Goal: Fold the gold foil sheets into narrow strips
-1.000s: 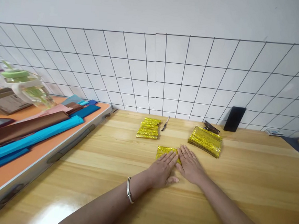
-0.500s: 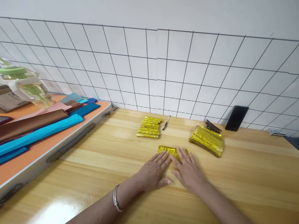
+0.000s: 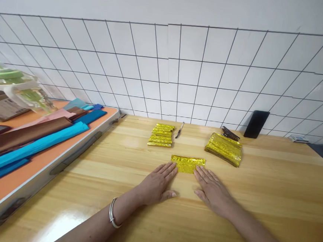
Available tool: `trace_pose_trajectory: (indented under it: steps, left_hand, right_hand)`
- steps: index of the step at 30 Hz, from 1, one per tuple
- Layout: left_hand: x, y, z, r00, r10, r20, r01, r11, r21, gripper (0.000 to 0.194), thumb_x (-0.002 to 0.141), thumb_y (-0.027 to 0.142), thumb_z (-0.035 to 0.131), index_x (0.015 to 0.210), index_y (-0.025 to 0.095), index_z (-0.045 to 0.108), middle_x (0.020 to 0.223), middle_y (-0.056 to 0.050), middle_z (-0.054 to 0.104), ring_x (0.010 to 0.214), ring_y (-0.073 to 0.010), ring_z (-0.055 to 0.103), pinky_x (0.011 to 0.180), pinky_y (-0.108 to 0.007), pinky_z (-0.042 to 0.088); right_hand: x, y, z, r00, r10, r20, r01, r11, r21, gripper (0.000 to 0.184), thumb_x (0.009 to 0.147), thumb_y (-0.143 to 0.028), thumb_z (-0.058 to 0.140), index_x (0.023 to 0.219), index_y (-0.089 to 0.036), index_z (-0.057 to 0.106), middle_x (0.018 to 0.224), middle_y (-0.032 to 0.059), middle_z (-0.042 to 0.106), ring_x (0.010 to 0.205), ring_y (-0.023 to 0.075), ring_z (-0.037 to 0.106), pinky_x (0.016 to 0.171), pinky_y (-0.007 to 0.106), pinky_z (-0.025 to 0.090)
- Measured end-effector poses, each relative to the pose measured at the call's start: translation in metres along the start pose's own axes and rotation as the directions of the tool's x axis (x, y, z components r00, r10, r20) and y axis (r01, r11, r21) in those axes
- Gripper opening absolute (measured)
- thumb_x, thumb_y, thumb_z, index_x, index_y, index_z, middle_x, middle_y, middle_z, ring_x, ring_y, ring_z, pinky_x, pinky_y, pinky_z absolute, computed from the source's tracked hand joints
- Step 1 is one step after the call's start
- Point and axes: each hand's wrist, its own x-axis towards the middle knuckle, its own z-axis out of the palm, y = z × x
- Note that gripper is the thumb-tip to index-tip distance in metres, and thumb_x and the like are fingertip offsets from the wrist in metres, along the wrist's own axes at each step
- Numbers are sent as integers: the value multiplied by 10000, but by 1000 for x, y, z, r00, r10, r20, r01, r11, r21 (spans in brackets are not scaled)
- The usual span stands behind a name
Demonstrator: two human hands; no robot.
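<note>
A shiny gold foil sheet lies flat on the wooden table in front of me, its far edge looking folded into a strip. My left hand rests flat with fingers stretched, their tips on the sheet's left end. Spread over the right end are the fingertips of my right hand, palm down. Beyond the left hand sits a row of narrow folded gold foil strips. Farther right lies a thick stack of gold foil sheets.
A pen lies behind the strips. Behind the stack is a dark clip; a black phone leans on the tiled wall. At left, an orange-topped surface carries folded cloth, a cardboard box and a green-lidded bottle.
My hands have slid apart along the foil sheet, left hand to the left and right hand to the right, uncovering its middle. The view has shifted slightly.
</note>
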Motion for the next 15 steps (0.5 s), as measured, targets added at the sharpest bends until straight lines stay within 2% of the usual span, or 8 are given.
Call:
trace_pose_trajectory:
  steps: [7,15]
  left_hand:
    - [-15,-2,3,997,-77,-17,77,997,31,733,870,596,302,1433,159,129,1485,-127,160,1371,-267,128,1098,-430,175]
    - [-18,-5,1,995,-93,-36,93,995,20,713,859,606,321,1423,193,181,1465,-110,246,1355,-251,204,1090,-414,194]
  right_hand:
    - [-13,8,6,998,51,-43,-53,998,-37,621,914,-508,252,1441,-205,124,1492,61,153,1370,214,125,1112,437,144]
    - [-26,17,7,994,75,-82,-81,995,-62,612,915,-495,264,1441,-232,95,1491,48,166,1368,209,137,1103,437,152]
